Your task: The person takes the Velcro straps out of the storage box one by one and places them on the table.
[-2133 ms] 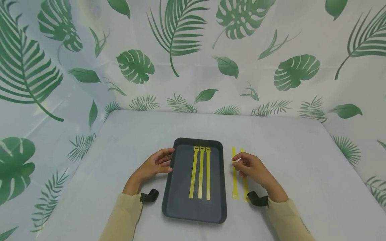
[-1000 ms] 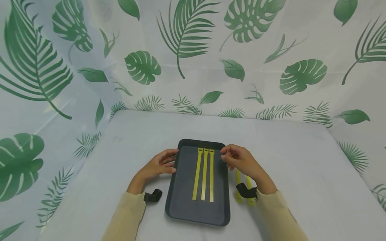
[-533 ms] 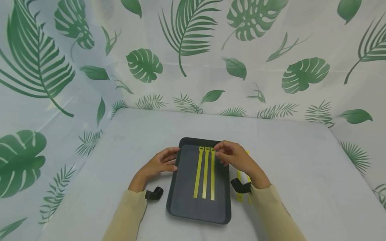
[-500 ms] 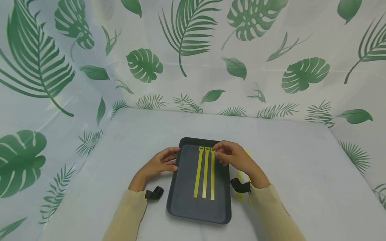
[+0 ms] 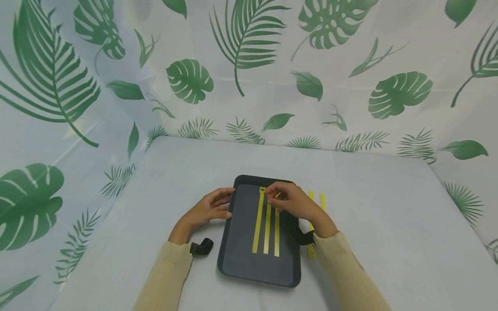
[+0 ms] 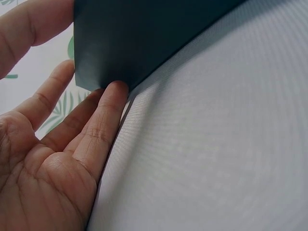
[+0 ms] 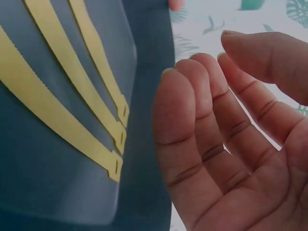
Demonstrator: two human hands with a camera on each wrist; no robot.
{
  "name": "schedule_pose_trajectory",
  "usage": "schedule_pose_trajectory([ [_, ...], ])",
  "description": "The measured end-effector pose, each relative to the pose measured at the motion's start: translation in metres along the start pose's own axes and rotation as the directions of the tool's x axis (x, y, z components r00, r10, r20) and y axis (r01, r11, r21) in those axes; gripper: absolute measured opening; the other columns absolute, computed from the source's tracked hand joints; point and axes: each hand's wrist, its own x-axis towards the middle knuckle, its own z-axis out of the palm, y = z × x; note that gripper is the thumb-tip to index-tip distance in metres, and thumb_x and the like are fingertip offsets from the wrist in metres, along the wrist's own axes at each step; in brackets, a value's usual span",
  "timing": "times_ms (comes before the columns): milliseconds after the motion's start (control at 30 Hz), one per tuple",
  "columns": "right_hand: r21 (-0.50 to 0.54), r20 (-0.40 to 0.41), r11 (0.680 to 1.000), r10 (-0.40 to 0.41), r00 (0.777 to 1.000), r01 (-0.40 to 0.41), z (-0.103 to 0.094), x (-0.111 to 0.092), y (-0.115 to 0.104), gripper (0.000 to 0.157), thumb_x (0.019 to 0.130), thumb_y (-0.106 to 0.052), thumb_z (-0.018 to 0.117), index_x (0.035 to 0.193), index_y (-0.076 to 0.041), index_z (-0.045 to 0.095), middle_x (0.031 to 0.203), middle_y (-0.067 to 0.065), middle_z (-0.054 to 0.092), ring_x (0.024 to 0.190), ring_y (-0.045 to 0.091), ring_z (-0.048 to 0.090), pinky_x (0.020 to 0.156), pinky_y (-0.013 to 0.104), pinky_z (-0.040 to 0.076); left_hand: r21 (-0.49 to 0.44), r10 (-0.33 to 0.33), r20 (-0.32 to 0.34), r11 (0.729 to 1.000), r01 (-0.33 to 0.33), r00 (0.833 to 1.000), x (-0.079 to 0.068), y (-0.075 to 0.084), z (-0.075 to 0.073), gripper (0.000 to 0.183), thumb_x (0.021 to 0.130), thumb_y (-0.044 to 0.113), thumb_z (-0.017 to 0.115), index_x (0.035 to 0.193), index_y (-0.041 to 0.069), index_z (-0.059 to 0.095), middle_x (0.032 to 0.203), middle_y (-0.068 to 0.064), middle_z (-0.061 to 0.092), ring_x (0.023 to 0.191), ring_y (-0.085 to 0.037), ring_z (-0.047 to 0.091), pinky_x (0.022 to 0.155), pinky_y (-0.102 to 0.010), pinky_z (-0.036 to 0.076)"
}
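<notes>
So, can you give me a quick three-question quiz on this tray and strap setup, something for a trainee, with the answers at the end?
1. How many yellow straps lie inside the dark tray?
2. True or false: the left hand touches the tray.
3. Where do the two other straps lie? A, on the tray's left; B, on the white tabletop at the tray's right; C, beyond the tray's far edge.

Key: 1, three; 2, true; 3, B.
</notes>
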Motion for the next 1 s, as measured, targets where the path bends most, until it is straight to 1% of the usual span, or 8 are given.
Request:
schedule_pose_trajectory([
  [167,-0.042,0.075,0.999,-0.026,0.997,0.029,0.002,0.008,0.001,0.023,0.103,0.005,0.064,0.125,0.013,0.066,0.113,0.025,0.072,0.094,0.04,0.073,0.07,0.034,0.06,-0.009,-0.003,0.006,1.0,0.003,1.0,0.0,0.001,-0.001,0.085,0.092,0.005,0.085,0.162,-0.008,0.038,0.167,-0.029,0.039,0.155,-0.046,0.039,0.125,-0.042,0.043],
  [233,-0.07,0.098,0.997,-0.037,0.994,0.044,0.003,0.011,0.002,0.024,0.103,0.006,0.064,0.125,0.012,0.067,0.115,0.026,0.072,0.093,0.038,0.073,0.069,0.032,0.059,-0.012,-0.006,0.006,1.0,0.006,1.0,0.0,0.001,-0.001,0.085,0.091,0.005,0.085,0.162,-0.008,0.038,0.167,-0.029,0.039,0.155,-0.046,0.039,0.124,-0.041,0.043],
  [300,-0.089,0.115,0.994,-0.048,0.992,0.059,0.004,0.014,0.002,0.023,0.102,0.007,0.064,0.125,0.011,0.068,0.115,0.026,0.072,0.094,0.037,0.073,0.072,0.034,0.061,-0.012,-0.006,0.007,1.0,0.007,1.0,0.0,0.001,-0.001,0.086,0.091,0.005,0.085,0.162,-0.008,0.038,0.167,-0.029,0.039,0.155,-0.046,0.038,0.124,-0.04,0.043],
  [467,-0.136,0.143,0.988,-0.055,0.988,0.075,0.007,0.022,0.005,0.023,0.099,0.008,0.067,0.121,0.007,0.071,0.115,0.021,0.074,0.099,0.03,0.072,0.089,0.043,0.063,-0.022,0.0,0.012,1.0,0.0,1.0,0.001,0.001,-0.002,0.085,0.091,0.004,0.084,0.162,-0.008,0.038,0.167,-0.029,0.038,0.156,-0.046,0.037,0.125,-0.041,0.042],
  [533,-0.146,0.158,0.987,-0.042,0.987,0.065,0.009,0.026,0.006,0.023,0.098,0.009,0.069,0.121,0.006,0.072,0.115,0.019,0.075,0.098,0.026,0.072,0.09,0.043,0.062,-0.023,0.003,0.013,1.0,-0.003,1.0,0.001,0.0,-0.002,0.085,0.092,0.003,0.084,0.162,-0.009,0.038,0.167,-0.029,0.038,0.156,-0.046,0.037,0.125,-0.042,0.042],
  [700,-0.165,0.189,0.986,0.001,0.982,0.03,0.012,0.034,0.008,0.023,0.097,0.01,0.071,0.119,0.004,0.074,0.114,0.015,0.076,0.092,0.02,0.071,0.083,0.036,0.062,-0.033,0.001,0.009,0.999,-0.001,1.0,0.001,0.0,-0.002,0.085,0.091,0.003,0.084,0.162,-0.009,0.038,0.167,-0.03,0.039,0.156,-0.046,0.038,0.126,-0.043,0.041],
  [800,-0.17,0.208,0.985,0.023,0.978,0.013,0.013,0.038,0.008,0.023,0.097,0.011,0.071,0.118,0.004,0.074,0.113,0.015,0.076,0.092,0.021,0.071,0.081,0.034,0.061,-0.04,-0.002,0.008,0.999,0.002,1.0,0.002,0.0,-0.002,0.086,0.091,0.004,0.084,0.162,-0.009,0.037,0.167,-0.03,0.039,0.155,-0.046,0.038,0.126,-0.042,0.041],
  [1000,-0.19,0.232,0.982,0.068,0.97,-0.023,0.016,0.044,0.011,0.023,0.095,0.013,0.068,0.113,0.002,0.076,0.108,0.01,0.077,0.096,0.023,0.074,0.082,0.035,0.062,-0.044,0.002,0.016,0.999,-0.001,1.0,0.002,0.0,-0.002,0.085,0.091,0.002,0.083,0.162,-0.009,0.037,0.167,-0.03,0.038,0.156,-0.047,0.037,0.126,-0.043,0.041],
])
